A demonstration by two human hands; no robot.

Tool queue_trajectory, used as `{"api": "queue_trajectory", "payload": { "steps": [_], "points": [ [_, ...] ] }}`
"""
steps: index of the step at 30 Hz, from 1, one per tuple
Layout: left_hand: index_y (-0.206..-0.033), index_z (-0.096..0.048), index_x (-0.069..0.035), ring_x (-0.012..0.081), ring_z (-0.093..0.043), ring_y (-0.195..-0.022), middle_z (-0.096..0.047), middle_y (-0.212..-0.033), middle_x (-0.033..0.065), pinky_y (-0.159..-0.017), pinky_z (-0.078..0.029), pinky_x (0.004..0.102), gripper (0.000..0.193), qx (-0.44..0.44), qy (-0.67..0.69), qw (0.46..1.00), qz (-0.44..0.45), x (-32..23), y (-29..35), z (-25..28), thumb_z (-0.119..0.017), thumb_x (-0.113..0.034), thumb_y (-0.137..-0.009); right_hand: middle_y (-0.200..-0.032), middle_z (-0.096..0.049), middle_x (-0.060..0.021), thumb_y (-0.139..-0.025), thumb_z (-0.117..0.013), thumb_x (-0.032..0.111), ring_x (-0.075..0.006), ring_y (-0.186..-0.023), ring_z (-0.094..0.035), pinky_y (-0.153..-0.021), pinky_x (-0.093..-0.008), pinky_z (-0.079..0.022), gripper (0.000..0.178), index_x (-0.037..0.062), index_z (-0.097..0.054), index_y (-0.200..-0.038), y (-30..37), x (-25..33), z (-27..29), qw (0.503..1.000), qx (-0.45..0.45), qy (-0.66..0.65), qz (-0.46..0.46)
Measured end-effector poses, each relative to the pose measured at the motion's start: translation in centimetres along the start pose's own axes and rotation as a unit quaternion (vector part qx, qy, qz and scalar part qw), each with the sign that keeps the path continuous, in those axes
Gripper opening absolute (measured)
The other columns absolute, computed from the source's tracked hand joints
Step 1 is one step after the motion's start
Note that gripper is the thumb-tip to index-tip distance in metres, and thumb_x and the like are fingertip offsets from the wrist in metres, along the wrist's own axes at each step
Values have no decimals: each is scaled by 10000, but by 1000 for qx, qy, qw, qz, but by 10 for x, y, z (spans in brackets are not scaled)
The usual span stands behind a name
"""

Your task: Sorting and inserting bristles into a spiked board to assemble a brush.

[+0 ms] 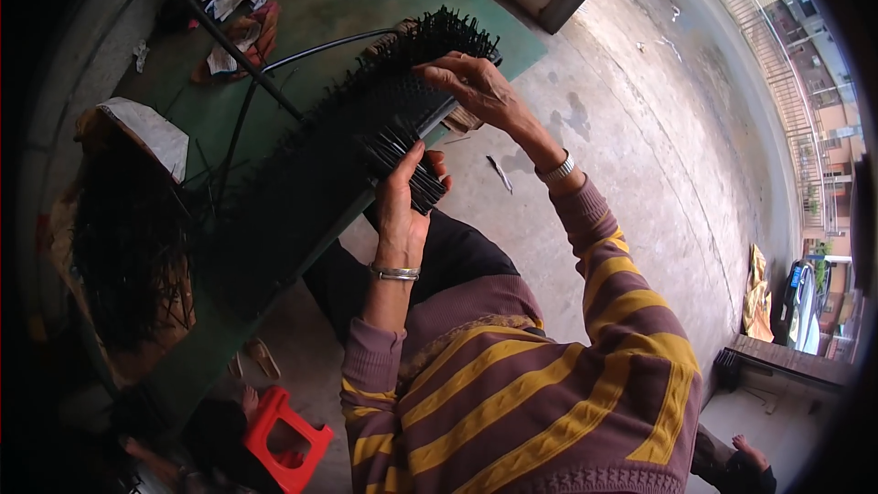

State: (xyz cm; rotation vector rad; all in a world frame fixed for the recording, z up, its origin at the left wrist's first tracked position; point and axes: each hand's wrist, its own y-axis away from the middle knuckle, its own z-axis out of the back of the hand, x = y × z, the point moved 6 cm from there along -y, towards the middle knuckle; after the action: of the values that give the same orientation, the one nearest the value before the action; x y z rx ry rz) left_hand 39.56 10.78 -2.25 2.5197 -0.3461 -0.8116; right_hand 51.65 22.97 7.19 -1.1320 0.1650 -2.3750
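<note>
Two bare hands at a green bench (517, 41): left hand (400, 203), grip clamped around a bundle of black strips (427, 187) at the near side; right hand (485, 91) at the perforated panel's (419, 97) far end, grip unclear. Strips appear light, springy, best held mid-length.

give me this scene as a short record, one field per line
left hand: gripping a bundle of thin black strips
right hand: at the far end of a dark perforated board; unclear whether it pinches anything
board: over a green tabletop, with black bristly pieces standing up along it
seat: red stool, lower left
floor: grey, concrete-like
</note>
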Motion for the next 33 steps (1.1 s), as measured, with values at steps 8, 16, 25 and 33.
{"api": "queue_trajectory", "payload": {
  "steps": [8,16,25,33],
  "points": [
    [-998,-653,-75,138,-639,-705,-682,-831,59,-611,-519,299,173,-8,-62,998,15,5,3,-9,-682,-197,-878,-791,-643,-34,-904,-650,157,-115,-734,-616,-660,-269,-506,180,-19,-633,-936,23,15,-14,954,162,-236,-88],
    [-1026,-663,-80,146,-659,-729,-693,-845,60,-596,-512,287,200,-37,-137,990,4,2,4,-7,-690,-208,-875,-807,-658,-32,-917,-628,190,-107,-728,-637,-651,-258,-501,190,5,-631,-960,21,13,-15,938,250,-220,-92],
    [-1109,-583,-127,215,-646,-994,-669,-1072,77,-784,-559,408,279,-11,-32,999,22,9,-15,8,-668,-291,-900,-800,-672,-81,-924,-587,69,-137,-720,-674,-624,-276,-527,89,-13,-608,-954,8,7,30,993,-30,-104,-47],
    [-1112,-584,-87,225,-642,-965,-642,-1042,97,-812,-552,428,303,14,41,998,51,18,-10,-10,-684,-258,-883,-777,-651,-108,-915,-580,29,-189,-705,-697,-606,-281,-523,56,-6,-568,-956,-12,-13,26,977,-202,9,69]
  ]
}}
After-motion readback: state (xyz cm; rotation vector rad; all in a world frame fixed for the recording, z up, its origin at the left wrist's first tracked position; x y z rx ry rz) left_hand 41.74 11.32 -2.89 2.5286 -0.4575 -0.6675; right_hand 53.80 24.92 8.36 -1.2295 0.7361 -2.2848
